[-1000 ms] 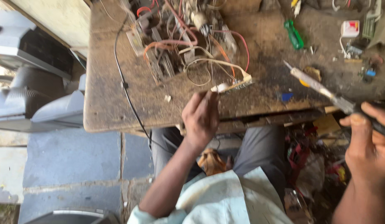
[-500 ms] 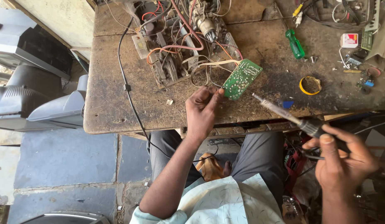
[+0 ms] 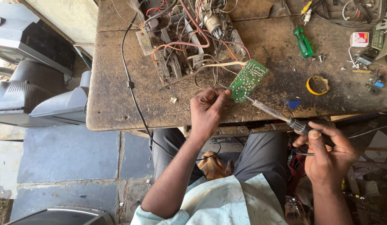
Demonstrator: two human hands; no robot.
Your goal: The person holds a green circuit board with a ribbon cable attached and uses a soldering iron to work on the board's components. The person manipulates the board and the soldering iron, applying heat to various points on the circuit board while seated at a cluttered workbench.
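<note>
The left hand (image 3: 207,111) pinches the near corner of a small green circuit board (image 3: 248,80) between thumb and fingertips, holding it tilted just above the worn wooden workbench (image 3: 114,108) — thin wires run from it back to the tangled chassis (image 3: 189,37) behind. The right hand (image 3: 329,154) is closed around the dark handle of a soldering iron (image 3: 270,111), its tip touching the board's lower edge. A green-handled screwdriver (image 3: 303,42) and a yellow ring (image 3: 317,84) lie well apart to the right.
</note>
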